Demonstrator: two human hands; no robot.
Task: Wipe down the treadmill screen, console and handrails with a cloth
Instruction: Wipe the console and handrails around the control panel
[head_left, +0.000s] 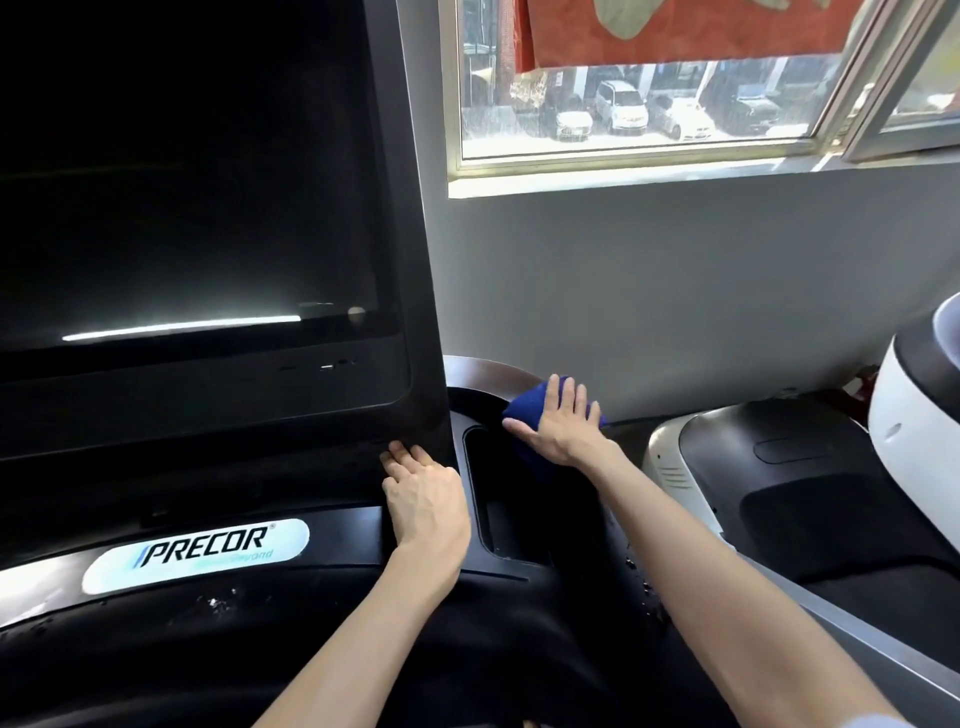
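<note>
Grey wall and a window (649, 104) showing parked cars are sitting right of the dark screen (182, 182), with red fabric (675, 31) hanging across the glass. Lower right of the screen, a white and black machine (779, 467) is standing beside the console (519, 597). Below the screen, an oval label (200, 553) is reading "PRECOR". The left hand (423, 493) is resting relaxed at the screen's lower right corner. Just right of the screen, the right hand (563, 423) is pressing the blue cloth (524, 410) onto the console rim with straight fingers, beside a recessed pocket (496, 499).

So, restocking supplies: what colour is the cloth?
The cloth is dark blue, under the right hand; best in head view.
</note>
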